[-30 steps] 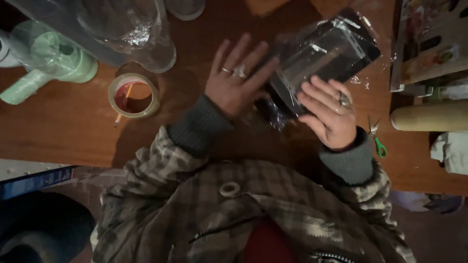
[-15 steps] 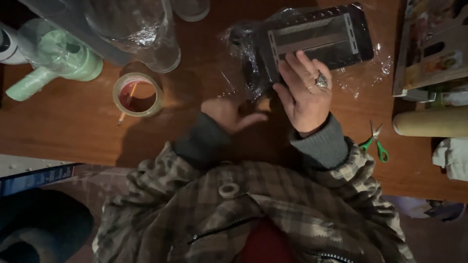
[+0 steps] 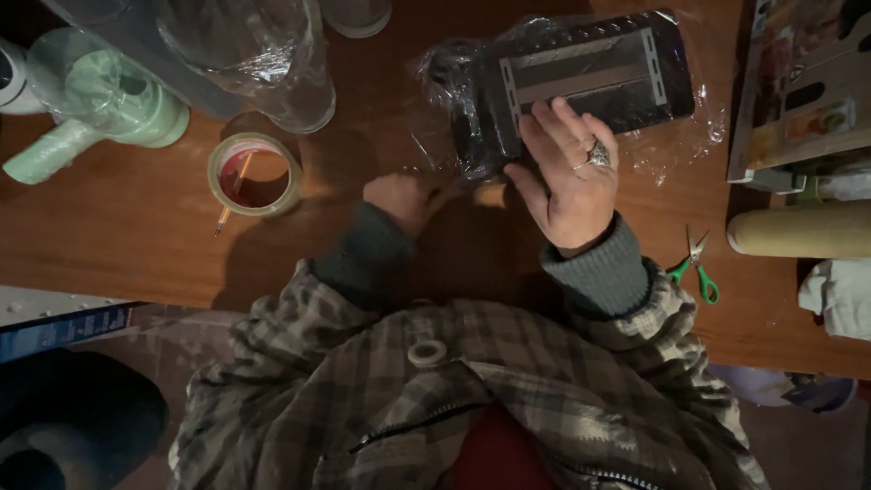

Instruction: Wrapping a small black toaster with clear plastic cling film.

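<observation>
A flat black device with a grey strip on top lies on the brown wooden table, wrapped in crinkled clear plastic wrap. My right hand, with a ring on it, lies flat on the near part of the device, fingers spread. My left hand is curled closed at the device's near left corner. Its fingertips pinch the loose edge of the plastic wrap there. Shadow hides that hand's fingers.
A roll of clear tape and a pencil lie to the left. Clear plastic containers and a pale green object stand at the far left. Green-handled scissors, a cream roll and a cardboard box sit to the right.
The wrapped device went from tilted between both hands to flat on the table, farther away. My left hand came off it and curled shut. My right hand now rests on top.
</observation>
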